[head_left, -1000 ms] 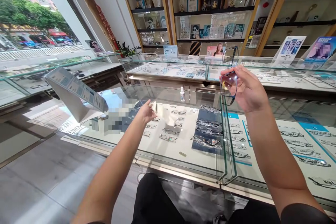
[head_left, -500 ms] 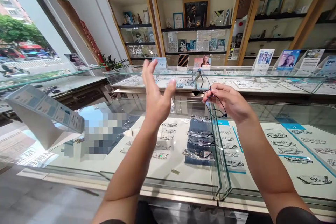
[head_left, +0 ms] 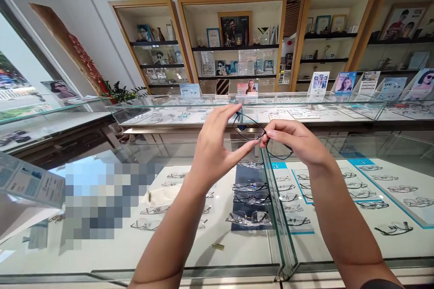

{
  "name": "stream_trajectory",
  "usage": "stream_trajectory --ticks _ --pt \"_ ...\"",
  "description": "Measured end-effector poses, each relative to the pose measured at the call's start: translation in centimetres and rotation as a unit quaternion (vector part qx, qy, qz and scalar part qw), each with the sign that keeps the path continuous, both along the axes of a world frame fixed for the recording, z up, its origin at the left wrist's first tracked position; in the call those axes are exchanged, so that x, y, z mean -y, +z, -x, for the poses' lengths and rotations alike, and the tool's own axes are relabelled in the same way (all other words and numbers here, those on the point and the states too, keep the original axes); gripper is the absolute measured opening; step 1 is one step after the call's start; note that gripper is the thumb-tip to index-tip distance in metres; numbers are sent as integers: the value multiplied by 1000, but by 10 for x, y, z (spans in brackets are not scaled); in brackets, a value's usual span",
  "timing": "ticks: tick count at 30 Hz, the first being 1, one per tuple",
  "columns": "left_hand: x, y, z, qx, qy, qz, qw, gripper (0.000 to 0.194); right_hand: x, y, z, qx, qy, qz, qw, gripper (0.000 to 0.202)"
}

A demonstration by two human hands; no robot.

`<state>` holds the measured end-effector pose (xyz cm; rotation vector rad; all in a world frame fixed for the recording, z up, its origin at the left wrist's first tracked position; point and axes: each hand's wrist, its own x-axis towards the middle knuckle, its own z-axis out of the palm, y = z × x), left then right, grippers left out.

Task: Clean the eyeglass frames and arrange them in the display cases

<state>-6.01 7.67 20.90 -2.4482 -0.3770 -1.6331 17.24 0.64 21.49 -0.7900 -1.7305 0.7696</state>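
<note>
Dark thin-rimmed eyeglasses are held up in the air above the glass counter, tilted down to the right. My right hand pinches them near the bridge between thumb and fingers. Around the left-hand lens, my left hand has its fingertips at the outer upper corner and its thumb at the lower rim; both seem to touch the frame. The temples are hard to make out. Beneath the hands, several eyeglasses lie on a dark blue panel inside the counter.
The glass counter has a seam left of my right forearm. More eyeglasses lie under its right part. At left stand a folded display card and a blurred-out patch. A second glass showcase with upright cards runs behind, before wooden shelves.
My left hand has moved right and down from an open, raised pose to the eyeglasses' rim. My right hand still pinches them. The view has turned to the right.
</note>
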Motion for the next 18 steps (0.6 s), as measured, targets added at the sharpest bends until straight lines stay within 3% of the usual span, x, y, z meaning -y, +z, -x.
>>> stream_trajectory --ticks 5,7,10,12,18 --pt "0 -1 -3 45 5 -8 999 66 7 1 1 16 -59 -36 997 24" --pt "-2 -3 -4 92 22 -3 996 64 7 -1 4 -11 -140 -88 986 21" --pt "-9 -6 -5 180 55 32 982 62 5 -6 10 -43 -282 -169 943 37" --pt "-13 -9 -6 225 71 63 970 61 3 -9 14 -30 -341 -201 918 47" --pt "-18 -13 -10 279 92 102 951 61 0 -16 25 31 -393 -234 889 42"
